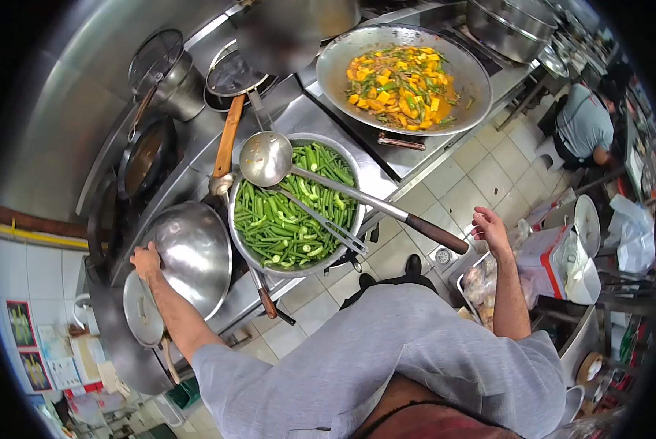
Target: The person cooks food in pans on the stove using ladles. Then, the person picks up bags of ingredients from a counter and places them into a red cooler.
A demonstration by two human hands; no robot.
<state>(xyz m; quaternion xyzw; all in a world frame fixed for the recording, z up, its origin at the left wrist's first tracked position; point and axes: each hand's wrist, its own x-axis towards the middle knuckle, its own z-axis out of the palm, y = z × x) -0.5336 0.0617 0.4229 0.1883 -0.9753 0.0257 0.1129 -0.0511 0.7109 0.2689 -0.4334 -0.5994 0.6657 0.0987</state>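
At the left, my left hand (146, 261) is at the rim of a large upturned steel bowl (191, 252), its fingers bent over the edge. A round lid (143, 311) lies under that forearm. My right hand (490, 227) hangs over the floor at the right, fingers apart and curled a little, holding nothing. Between the hands, a basin of cut green beans (291, 208) stands on the counter. A long-handled ladle (266, 159) and tongs (328, 225) rest across it. Beyond is a wide wok (332, 69) of yellow and green food.
A stock pot (515, 29) stands at the back right. Pans and a strainer (234, 73) line the left wall. A person (586, 121) bends at the far right. Beside my right arm are a tin (551, 256) and bagged food (482, 282).
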